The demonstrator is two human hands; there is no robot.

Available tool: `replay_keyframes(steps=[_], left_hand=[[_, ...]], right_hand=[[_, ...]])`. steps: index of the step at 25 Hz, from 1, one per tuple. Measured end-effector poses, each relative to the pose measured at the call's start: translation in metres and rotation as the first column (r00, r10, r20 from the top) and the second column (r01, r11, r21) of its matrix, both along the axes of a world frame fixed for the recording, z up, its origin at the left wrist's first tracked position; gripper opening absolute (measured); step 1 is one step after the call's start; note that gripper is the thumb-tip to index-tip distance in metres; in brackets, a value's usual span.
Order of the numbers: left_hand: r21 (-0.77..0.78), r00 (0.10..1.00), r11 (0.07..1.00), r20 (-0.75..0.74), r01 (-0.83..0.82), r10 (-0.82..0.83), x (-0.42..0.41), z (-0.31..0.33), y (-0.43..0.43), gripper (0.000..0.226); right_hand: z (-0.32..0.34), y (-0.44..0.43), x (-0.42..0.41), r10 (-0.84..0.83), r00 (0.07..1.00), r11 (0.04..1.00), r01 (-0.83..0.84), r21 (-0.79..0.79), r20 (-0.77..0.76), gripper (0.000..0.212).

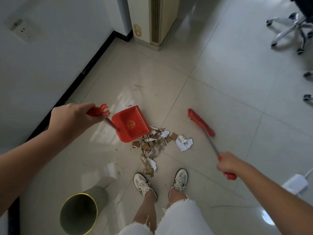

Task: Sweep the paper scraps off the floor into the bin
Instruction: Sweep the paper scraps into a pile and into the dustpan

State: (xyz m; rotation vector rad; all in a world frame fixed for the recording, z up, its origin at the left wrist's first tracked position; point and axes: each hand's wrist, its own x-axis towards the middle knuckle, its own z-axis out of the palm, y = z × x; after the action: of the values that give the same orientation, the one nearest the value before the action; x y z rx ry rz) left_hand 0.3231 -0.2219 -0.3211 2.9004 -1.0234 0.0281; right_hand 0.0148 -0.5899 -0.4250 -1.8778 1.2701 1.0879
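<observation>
A heap of white and brown paper scraps [159, 143] lies on the tiled floor just ahead of my shoes. My left hand [72, 117] grips the red handle of a red dustpan [131, 123], whose open lip touches the left edge of the heap. My right hand [227, 164] holds the red broom [200, 122] by its metal shaft; the broom head rests on the floor to the right of the scraps, a little apart from them. A grey bin [78, 214] with a gold rim stands at the lower left, beside my left foot.
A white wall with a black skirting [81, 77] runs along the left. A cream floor-standing air conditioner [157, 21] stands ahead. An office chair base [291, 31] on castors is at the upper right. A white power adapter [295, 184] with cable lies at the right.
</observation>
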Motion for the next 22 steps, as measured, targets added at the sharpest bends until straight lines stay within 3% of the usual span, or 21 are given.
replay_keyframes(steps=[5,8,14,16,19,22], left_hand=[[-0.029,0.999,0.998,-0.001,0.054,-0.055,0.006,0.0,0.013,0.056],[-0.057,0.999,0.997,0.0,0.054,-0.054,0.012,0.0,0.024,0.059],[-0.048,0.997,0.996,-0.032,0.075,-0.077,0.011,-0.011,0.054,0.047],[-0.049,0.995,0.995,-0.046,0.09,-0.093,0.011,-0.014,0.06,0.047],[-0.035,0.993,0.995,-0.059,0.096,-0.098,0.011,-0.018,0.07,0.047],[-0.005,0.995,0.998,-0.078,0.066,-0.066,0.009,-0.02,0.086,0.048]], right_hand=[[0.032,0.094,-0.025,-0.171,0.985,0.968,0.173,0.18,-0.025,0.021],[0.06,0.094,-0.021,-0.406,0.914,0.886,0.392,0.247,0.006,0.032],[0.121,0.077,-0.057,-0.619,0.778,0.781,0.596,0.189,0.107,0.063],[0.114,0.088,-0.067,-0.673,0.733,0.736,0.649,0.191,0.101,0.056],[0.094,0.101,-0.073,-0.8,0.598,0.591,0.773,0.23,0.047,0.023],[0.069,0.118,-0.085,-0.862,0.502,0.487,0.859,0.159,-0.068,0.026]])
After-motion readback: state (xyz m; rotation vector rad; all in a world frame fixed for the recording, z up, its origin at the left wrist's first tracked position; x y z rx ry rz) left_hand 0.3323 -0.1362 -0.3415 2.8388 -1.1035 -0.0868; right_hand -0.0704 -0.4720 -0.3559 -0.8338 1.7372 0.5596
